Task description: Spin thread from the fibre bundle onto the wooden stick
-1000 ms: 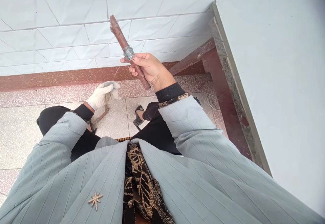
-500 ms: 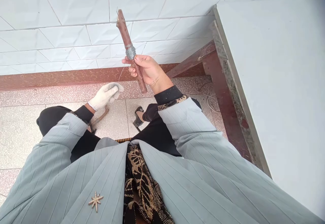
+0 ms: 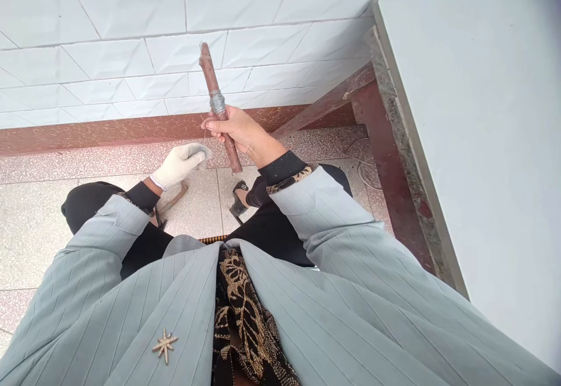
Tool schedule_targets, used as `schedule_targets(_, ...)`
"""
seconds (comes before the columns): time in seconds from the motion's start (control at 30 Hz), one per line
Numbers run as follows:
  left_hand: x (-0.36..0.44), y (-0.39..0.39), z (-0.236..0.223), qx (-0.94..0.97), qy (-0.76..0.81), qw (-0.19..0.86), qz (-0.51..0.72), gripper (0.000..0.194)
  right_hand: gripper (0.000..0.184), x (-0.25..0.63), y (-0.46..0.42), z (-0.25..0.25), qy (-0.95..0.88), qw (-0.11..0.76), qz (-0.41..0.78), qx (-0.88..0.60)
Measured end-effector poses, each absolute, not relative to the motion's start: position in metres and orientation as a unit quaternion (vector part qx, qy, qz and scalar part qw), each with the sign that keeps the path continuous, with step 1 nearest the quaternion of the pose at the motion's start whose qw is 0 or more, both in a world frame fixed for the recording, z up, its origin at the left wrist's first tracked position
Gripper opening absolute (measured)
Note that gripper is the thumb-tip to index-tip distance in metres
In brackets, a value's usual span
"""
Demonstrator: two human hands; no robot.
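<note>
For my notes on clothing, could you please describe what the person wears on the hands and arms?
The left hand wears a white glove; the right hand is bare. Sleeves are pale grey-blue, thinly striped; gold-patterned trim and black cuffs show beyond them.

Pale grey-blue pinstriped jacket (image 3: 359,292), star-shaped brooch (image 3: 165,346), black-and-gold patterned top (image 3: 239,287), white glove (image 3: 177,165).

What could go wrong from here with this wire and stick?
The bare right hand holds the stick just below the coil, so wire could scratch its unprotected fingers.

A thin strand shows between the two hands; it might kink or snag if pulled unevenly.

The gloved left hand seems to pinch that strand, and the fabric might let it slip.
</note>
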State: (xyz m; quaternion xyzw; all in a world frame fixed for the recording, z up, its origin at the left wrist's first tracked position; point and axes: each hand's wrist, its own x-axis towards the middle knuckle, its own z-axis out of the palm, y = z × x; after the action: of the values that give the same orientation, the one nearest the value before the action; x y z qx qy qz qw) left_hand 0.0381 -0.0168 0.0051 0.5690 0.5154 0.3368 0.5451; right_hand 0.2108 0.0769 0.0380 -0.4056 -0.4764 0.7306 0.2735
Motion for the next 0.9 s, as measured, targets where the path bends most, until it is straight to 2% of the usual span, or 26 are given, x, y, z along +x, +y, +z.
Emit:
schedule_targets(0.17, 0.039, -0.016, 0.014, 0.588, 0.568, 0.468, 0.335, 0.016, 0.029, 0.200, 0.072, 0.024, -0.497, 0.237, 0.709, -0.441)
schedule_targets(0.4, 0.035, -0.018, 0.010, 0.470, 0.481, 0.636, 0.378, 0.020, 0.019, 0.207, 0.068, 0.033, -0.616, 0.285, 0.633, -0.372)
schedule_targets(0.53, 0.032, -0.018, 0.005, 0.408, 0.433, 0.708, 0.379, 0.031, 0.016, 0.206, 0.066, 0.036, -0.730, 0.232, 0.560, -0.315)
schedule_targets(0.7, 0.027, -0.018, 0.008, 0.377, 0.395, 0.753, 0.367, 0.036, 0.018, 0.209, 0.076, 0.036, -0.835, 0.165, 0.422, -0.311)
schedule_targets(0.9, 0.020, -0.018, 0.008, 0.384, 0.405, 0.747, 0.362, 0.035, 0.026, 0.215, 0.081, 0.036, -0.868, 0.137, 0.369, -0.303)
